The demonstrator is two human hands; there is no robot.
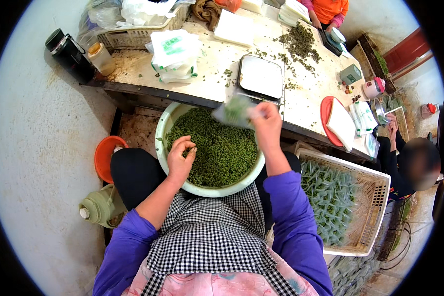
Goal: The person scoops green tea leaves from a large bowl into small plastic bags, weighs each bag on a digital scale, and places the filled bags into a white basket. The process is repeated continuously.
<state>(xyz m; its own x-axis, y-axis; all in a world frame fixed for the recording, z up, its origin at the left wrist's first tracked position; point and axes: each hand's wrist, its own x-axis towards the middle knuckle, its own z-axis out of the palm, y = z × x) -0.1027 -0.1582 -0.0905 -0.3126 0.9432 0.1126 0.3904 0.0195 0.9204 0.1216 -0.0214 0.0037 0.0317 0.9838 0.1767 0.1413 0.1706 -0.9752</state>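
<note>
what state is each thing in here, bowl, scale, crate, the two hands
basin: full of small green bits
left hand: cupped in the green bits, fingers curled
right hand: raised, pinching a small clear pouch
scale: pan bare
white crate: partly filled with packed pouches

Large pale basin on lap, filled with small green pieces. Left hand cupped in green pieces, fingers curled. Right hand raised above basin rim, pinching small clear bag, blurred. Scale with pale platter on tabletop just beyond. White crate of filled bags at right.
</note>
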